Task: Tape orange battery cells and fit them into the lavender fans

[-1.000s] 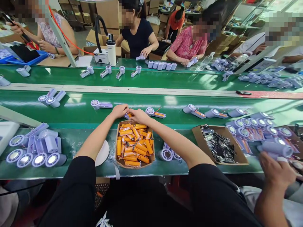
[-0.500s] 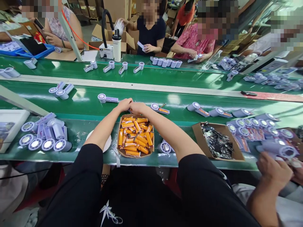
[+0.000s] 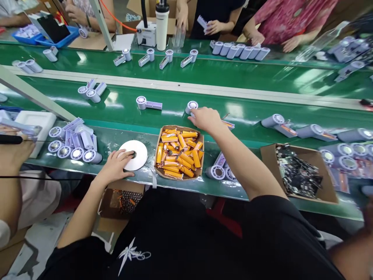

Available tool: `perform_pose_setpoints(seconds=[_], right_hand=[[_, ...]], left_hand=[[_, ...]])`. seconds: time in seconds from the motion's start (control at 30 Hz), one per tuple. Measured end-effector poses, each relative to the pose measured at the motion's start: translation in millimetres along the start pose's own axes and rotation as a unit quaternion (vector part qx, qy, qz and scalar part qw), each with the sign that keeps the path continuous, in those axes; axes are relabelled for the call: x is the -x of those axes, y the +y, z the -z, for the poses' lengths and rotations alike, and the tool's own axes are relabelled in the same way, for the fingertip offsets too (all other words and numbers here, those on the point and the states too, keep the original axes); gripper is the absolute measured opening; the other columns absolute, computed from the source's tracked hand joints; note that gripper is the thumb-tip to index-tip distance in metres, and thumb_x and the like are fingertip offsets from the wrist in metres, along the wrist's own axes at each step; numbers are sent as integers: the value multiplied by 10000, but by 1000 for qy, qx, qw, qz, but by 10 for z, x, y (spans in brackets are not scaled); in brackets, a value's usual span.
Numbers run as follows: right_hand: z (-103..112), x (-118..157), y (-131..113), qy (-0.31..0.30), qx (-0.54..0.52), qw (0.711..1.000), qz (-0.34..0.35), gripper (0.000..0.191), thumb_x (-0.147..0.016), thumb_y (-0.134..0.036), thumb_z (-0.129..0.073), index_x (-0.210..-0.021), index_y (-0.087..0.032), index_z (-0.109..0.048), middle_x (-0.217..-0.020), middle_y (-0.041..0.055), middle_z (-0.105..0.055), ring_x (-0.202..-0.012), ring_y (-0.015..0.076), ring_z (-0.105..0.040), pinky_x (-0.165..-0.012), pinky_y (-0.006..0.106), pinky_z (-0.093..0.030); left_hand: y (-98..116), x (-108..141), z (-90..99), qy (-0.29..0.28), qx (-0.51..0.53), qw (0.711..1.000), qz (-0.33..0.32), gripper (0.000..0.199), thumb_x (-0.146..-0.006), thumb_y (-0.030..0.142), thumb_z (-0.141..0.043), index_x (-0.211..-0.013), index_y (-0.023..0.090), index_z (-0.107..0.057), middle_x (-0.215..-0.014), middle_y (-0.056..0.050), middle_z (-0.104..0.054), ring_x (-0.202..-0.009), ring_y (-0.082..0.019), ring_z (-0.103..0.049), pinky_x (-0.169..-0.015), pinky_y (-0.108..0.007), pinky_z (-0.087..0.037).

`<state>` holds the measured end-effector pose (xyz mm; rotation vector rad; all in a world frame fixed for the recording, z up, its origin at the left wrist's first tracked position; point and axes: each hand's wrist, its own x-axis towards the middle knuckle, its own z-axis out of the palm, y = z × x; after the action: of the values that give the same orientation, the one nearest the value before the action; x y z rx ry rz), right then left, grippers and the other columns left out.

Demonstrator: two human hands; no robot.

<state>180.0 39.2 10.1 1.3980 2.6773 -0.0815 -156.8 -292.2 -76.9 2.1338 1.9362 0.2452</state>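
On the green conveyor in the head view, my right hand (image 3: 206,118) has its fingers closed at the near side of a pale purple handheld fan (image 3: 192,104); the hand hides most of the fan's handle. My left hand (image 3: 114,168) lies with fingers spread on a flat white roll (image 3: 140,151), fingertips by its dark centre hole. Between my arms stands a cardboard box (image 3: 156,168) full of orange-wrapped battery cells (image 3: 177,153). Close to my right forearm, several purple fans (image 3: 218,172) lie at the bench edge.
Left on the bench is a cluster of purple fans (image 3: 76,142). A box of small circuit boards (image 3: 300,169) stands at right. More fans (image 3: 93,95) lie along the conveyor. Below the bench is an open carton (image 3: 112,204). Co-workers sit across and on both sides.
My hands were together over the conveyor and have parted. My left hand has come back to the white roll; my right hand stays at the fan. The view has shifted and tilted down.
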Motion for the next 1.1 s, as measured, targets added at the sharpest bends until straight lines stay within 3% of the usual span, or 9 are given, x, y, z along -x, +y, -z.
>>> perform_pose_setpoints(seconds=[0.13, 0.3, 0.37, 0.43, 0.5, 0.67, 0.77, 0.9, 1.1], right_hand=[[99, 498, -312, 34, -184, 971, 150, 372, -1093, -387, -597, -1350, -202, -791, -1314, 146, -811, -1206, 340, -755, -1057, 493, -561], [70, 1233, -765, -72, -437, 863, 242, 377, -993, -486, -765, -1280, -250, -826, -924, 29, -851, -782, 210, -769, -794, 343, -570], [-2, 1466, -961, -136, -514, 809, 251, 404, -965, -534, -798, -1227, -228, -827, -806, 5, -822, -661, 176, -727, -677, 292, -531], [-119, 1639, -1149, -170, -559, 762, 281, 351, -1025, -540, -720, -962, -212, -827, -719, 1, -785, -608, 151, -691, -622, 263, -490], [-273, 1764, -1304, -175, -558, 746, 318, 477, -1088, -495, -628, -719, -213, -739, -635, 3, -731, -574, 137, -653, -602, 256, -452], [-535, 1920, -1345, -171, -347, 860, 333, 276, -991, -472, -789, -841, -244, -828, -609, 3, -694, -538, 156, -592, -563, 289, -355], [-452, 1857, -1060, -115, -304, 898, 297, 356, -981, -603, -771, -1075, -269, -852, -778, 39, -780, -694, 211, -690, -639, 305, -442], [-317, 1652, -613, 44, -237, 956, 168, 325, -1106, -433, -583, -1232, -223, -796, -1170, 144, -791, -1071, 295, -718, -915, 400, -534], [-469, 1509, -432, 9, -238, 965, 106, 242, -996, -330, -722, -1218, -234, -742, -1225, 144, -776, -1195, 354, -660, -1003, 494, -489]], left_hand=[[99, 62, 21, 53, -34, 998, -15, 584, -909, 517, -818, -1403, 236, -684, -1479, -174, -694, -1514, -466, -468, -1260, -680, -396], [478, -77, 301, 279, -37, 958, -61, 623, -877, 499, -869, -1400, 273, -617, -1363, -141, -707, -1502, -449, -455, -1272, -697, -387], [658, -124, 381, 307, -27, 947, -89, 607, -876, 371, -864, -1417, 319, -592, -1364, -110, -702, -1534, -436, -438, -1291, -711, -365], [776, -171, 424, 304, -18, 946, -111, 624, -871, 250, -822, -1435, 354, -576, -1377, -87, -693, -1576, -428, -403, -1312, -729, -340], [804, -221, 436, 307, 0, 946, -107, 665, -863, 194, -787, -1462, 371, -559, -1403, -81, -668, -1615, -424, -362, -1325, -736, -337], [669, -280, 372, 325, 108, 939, -11, 750, -910, 326, -789, -1589, 372, -475, -1562, -111, -517, -1573, -406, -448, -1184, -608, -577], [654, -253, 283, 317, 67, 946, -12, 765, -891, 362, -832, -1575, 376, -490, -1471, -115, -577, -1534, -432, -474, -1235, -661, -493], [737, -228, 144, 326, 31, 944, -40, 771, -855, 253, -828, -1539, 377, -495, -1378, -111, -635, -1500, -428, -485, -1262, -676, -416], [846, -285, 3, 301, 14, 952, -60, 813, -797, 136, -752, -1527, 363, -474, -1405, -120, -629, -1451, -418, -492, -1217, -660, -435]])
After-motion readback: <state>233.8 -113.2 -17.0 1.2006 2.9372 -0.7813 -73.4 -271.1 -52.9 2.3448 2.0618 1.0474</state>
